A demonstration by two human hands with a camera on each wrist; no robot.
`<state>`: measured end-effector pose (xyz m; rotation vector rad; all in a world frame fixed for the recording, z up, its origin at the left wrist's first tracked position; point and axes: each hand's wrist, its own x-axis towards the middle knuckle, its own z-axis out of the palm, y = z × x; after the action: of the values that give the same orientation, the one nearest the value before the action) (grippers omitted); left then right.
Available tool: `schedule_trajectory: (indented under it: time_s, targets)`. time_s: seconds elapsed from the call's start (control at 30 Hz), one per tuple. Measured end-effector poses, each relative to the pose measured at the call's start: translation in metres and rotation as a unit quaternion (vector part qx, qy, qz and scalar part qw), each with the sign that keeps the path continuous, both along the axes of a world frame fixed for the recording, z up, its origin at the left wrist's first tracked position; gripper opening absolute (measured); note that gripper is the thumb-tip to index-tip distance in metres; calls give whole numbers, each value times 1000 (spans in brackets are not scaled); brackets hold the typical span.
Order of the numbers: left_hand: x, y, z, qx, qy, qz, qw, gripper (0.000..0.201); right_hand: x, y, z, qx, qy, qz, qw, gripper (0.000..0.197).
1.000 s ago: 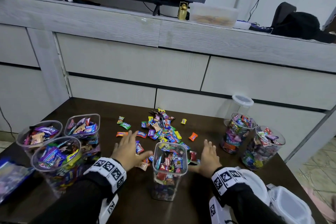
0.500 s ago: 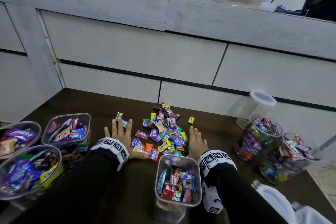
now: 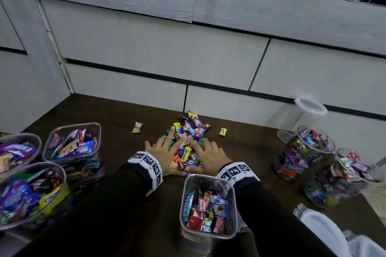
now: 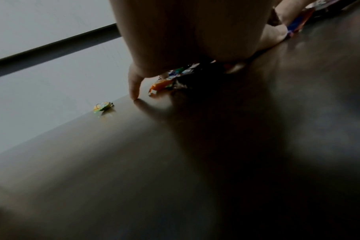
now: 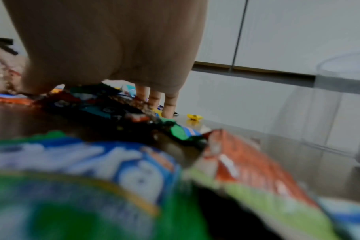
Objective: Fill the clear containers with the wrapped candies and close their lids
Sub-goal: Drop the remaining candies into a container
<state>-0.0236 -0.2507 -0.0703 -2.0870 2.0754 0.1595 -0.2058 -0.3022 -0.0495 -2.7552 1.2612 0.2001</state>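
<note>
A pile of wrapped candies (image 3: 191, 131) lies mid-table. My left hand (image 3: 164, 151) and right hand (image 3: 210, 153) lie on the pile's near half from either side, fingers spread and fairly straight, thumbs almost meeting, with candies bunched between the palms. In the left wrist view candies (image 4: 164, 82) sit under the palm (image 4: 185, 32) and a fingertip touches the table. The right wrist view has my right hand (image 5: 113, 40) cupped over wrappers (image 5: 105, 105). A square clear container (image 3: 208, 181), partly filled and without a lid, stands just in front of my wrists.
Three open, candy-filled containers (image 3: 73, 142) stand at the left. Two filled round jars (image 3: 307, 150) and an empty lidded jar (image 3: 310, 107) stand at the right. White lids (image 3: 323, 229) lie bottom right. Single candies (image 3: 137, 127) (image 3: 222, 131) lie apart. A drawer unit backs the table.
Both hands slid forward past the square container and then drew inward, pushing the scattered candies into a tighter heap between them. The head view has tilted down and closer.
</note>
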Motion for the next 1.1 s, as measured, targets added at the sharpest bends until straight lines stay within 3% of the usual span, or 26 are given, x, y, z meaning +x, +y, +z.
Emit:
schedule_trajectory:
  time_s: [0.13,0.27,0.4,0.53,0.7,0.8,0.93,1.1]
  targets:
    - [-2,-2,3,-41,-33,-90,995,98,11,2,0,27,-1,16,1000,70]
    - [-10,-4,4,-59,19,-77,995,81,15,2,5,90,-42,-6,995,56]
    - [-15,-6,13,-12,72,-68,995,68,4,2,15,90,-75,-15,993,46]
    - [-20,-6,21,22,78,-67,994,53,-18,4,22,80,-157,-55,983,35]
    - [-15,3,25,28,87,-58,994,35,-44,7,27,105,-290,-139,941,16]
    - [-10,9,32,-7,161,-2,987,37,-59,8,31,95,-300,-152,937,13]
    - [-6,22,43,-77,311,81,944,39,-71,17,41,90,-307,-157,934,10]
    - [-15,34,79,-151,384,59,909,21,-76,31,61,75,-328,-152,930,6]
